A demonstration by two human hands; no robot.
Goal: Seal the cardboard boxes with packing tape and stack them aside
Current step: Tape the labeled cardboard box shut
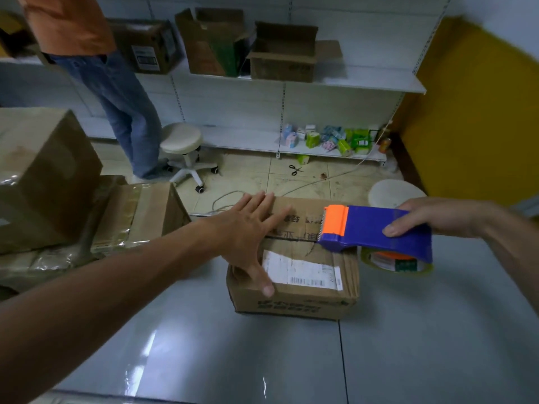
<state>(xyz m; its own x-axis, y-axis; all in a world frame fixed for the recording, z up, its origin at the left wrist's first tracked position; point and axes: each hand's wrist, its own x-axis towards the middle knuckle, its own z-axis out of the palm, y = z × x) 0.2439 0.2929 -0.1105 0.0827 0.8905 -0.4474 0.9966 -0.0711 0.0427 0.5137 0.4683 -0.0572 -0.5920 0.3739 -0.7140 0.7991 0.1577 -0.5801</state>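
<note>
A small cardboard box (309, 290) with a white shipping label sits on the grey table (408, 330), its top flaps closed. My left hand (248, 231) lies flat on the box's top left, fingers spread straight. My right hand (431, 215) grips a blue tape dispenser (376, 228) with an orange blade guard. The dispenser's front rests at the right end of the box's centre seam, and its tape roll (396, 265) hangs beside the box's right side.
Taped cardboard boxes (43, 182) are piled at the left on the table. A person in jeans (116, 106) stands by white shelves holding open boxes (283, 53). A white stool (182, 141), scissors (295, 170) and a cord lie on the floor beyond.
</note>
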